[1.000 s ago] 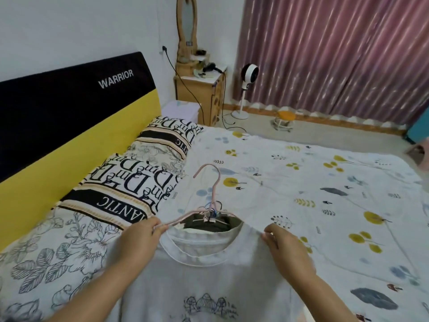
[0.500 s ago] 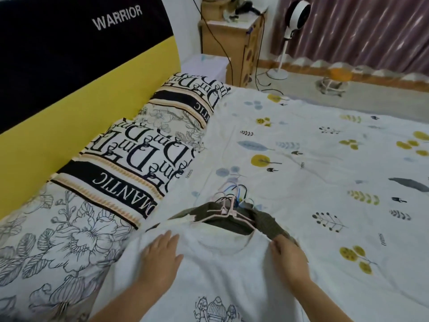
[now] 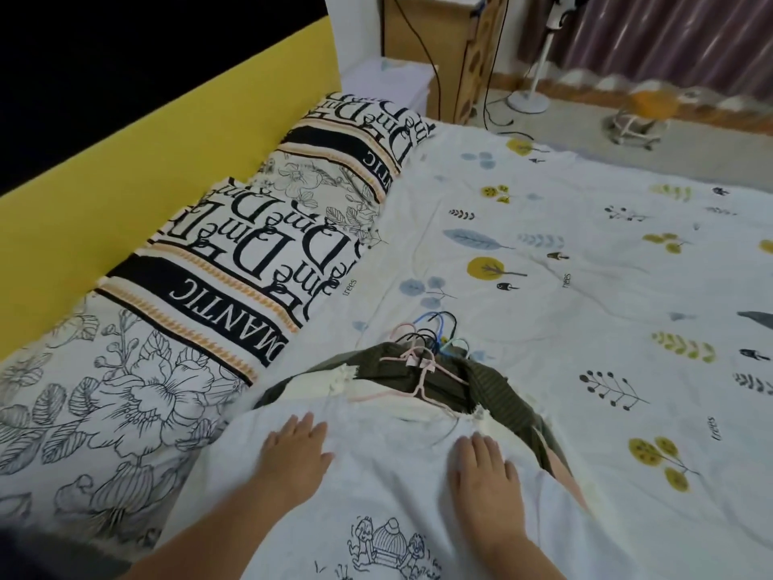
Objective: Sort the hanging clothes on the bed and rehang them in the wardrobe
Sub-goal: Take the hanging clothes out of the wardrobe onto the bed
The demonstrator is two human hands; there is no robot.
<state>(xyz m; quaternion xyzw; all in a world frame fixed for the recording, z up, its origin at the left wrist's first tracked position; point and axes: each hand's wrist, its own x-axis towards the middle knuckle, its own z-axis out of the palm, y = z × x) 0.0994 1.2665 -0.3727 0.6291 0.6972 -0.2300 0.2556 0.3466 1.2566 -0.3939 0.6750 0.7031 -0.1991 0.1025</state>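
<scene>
Since a second ago, the pink hanger [image 3: 422, 372] has been let go and laid flat, and both hands have been moved down onto the white T-shirt [image 3: 376, 475]. The patterned bed [image 3: 585, 286] fills the view, with printed pillows [image 3: 259, 261] along its left. The T-shirt is spread over an olive garment [image 3: 493, 391] on a pile. The left hand [image 3: 295, 452] and right hand [image 3: 485, 470] are pressed flat, fingers straight, nothing gripped. Bunched hanger hooks [image 3: 435, 328], perhaps five, are seen beyond. Smoothing seems underway; rehanging is not yet begun.
</scene>
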